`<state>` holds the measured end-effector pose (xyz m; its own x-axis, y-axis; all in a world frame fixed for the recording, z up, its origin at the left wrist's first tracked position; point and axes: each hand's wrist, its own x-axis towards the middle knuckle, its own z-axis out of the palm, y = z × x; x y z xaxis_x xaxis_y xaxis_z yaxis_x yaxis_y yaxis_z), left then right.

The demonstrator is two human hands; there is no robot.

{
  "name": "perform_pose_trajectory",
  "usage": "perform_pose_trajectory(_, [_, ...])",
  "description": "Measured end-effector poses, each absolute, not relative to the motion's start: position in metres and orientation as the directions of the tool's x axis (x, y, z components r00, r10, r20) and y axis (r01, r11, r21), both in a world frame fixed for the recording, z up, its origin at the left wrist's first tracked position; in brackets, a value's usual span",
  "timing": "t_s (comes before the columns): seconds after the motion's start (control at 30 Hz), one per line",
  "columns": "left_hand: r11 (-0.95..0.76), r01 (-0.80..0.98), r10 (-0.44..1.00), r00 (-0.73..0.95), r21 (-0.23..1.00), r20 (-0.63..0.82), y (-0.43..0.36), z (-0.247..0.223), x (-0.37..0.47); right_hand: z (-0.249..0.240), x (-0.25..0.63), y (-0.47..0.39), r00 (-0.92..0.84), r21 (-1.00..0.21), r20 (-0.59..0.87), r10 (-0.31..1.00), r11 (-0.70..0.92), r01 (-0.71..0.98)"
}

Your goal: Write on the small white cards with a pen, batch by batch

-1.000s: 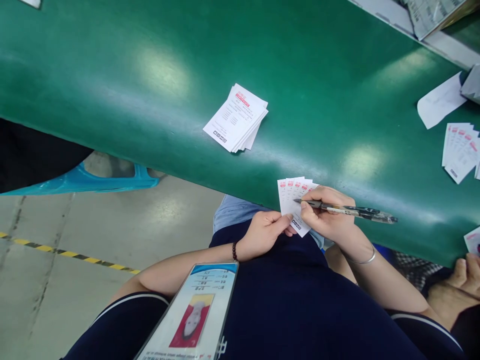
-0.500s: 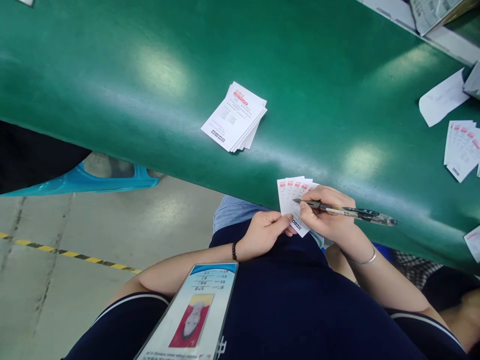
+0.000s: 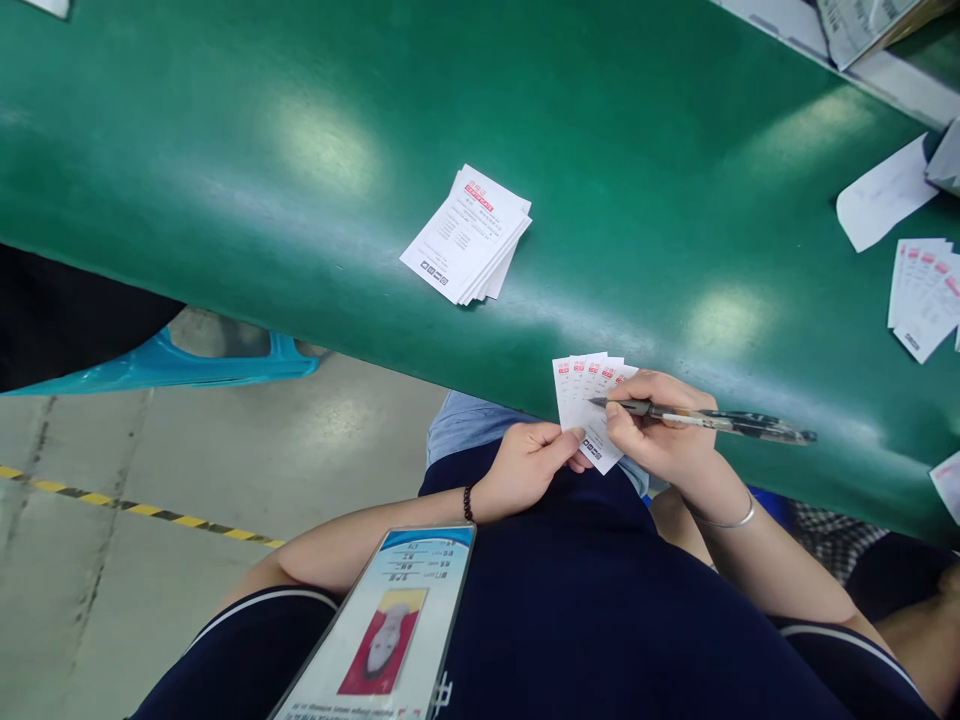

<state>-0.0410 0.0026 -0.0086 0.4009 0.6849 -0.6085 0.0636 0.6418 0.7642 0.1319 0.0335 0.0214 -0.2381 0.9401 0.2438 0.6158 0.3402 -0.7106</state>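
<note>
My left hand [image 3: 531,465] pinches the lower edge of several fanned certificate cards [image 3: 576,400], its thumb on top. The cards are white with red print along the top and small black squares at the bottom, and they lie at the table's near edge. In my right hand [image 3: 664,425] is a pen [image 3: 739,424] with a dark, patterned barrel. Its tip is over the cards, near their middle; I cannot tell whether it touches. My right fingers cover the fan's right side. Farther up the table rests a loose stack of certificate cards [image 3: 469,235].
The green table [image 3: 600,180] runs across the view. At right lie more fanned cards [image 3: 926,300], a white paper slip [image 3: 885,195] and a box [image 3: 870,25]. A blue stool [image 3: 225,365] stands at left beside a dark-clothed person [image 3: 67,315]. An ID badge [image 3: 390,630] hangs on my chest.
My right hand has shifted slightly to the right and the pen's rear end has swung a little to the right. My left hand and the cards hold almost the same place.
</note>
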Motion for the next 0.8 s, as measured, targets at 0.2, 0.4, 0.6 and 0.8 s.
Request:
perform_pose_trajectory(0.2, [0.635, 0.086, 0.685, 0.396, 0.767, -0.612, 0.0025, -0.0078, -0.0415, 0.0231, 0.1382, 0.0279, -0.193, -0.705, 0.225, 0.955, 0.296, 0.645])
perform_pose_trajectory(0.4, [0.642, 0.075, 0.685, 0.389, 0.763, -0.615, 0.0031, -0.0071, -0.0407, 0.0172, 0.1372, 0.0272, -0.211, -0.692, 0.233, 0.949, 0.314, 0.65])
perform_pose_trajectory(0.6, [0.643, 0.086, 0.68, 0.394, 0.761, -0.619, 0.0033, -0.0083, -0.0409, 0.0168, 0.136, 0.0289, -0.239, -0.666, 0.253, 0.937, 0.348, 0.659])
perform_pose_trajectory(0.8, [0.643, 0.059, 0.689, 0.388, 0.763, -0.612, 0.0007, -0.0117, -0.0403, 0.0157, 0.1353, 0.0286, -0.227, -0.66, 0.256, 0.94, 0.342, 0.669])
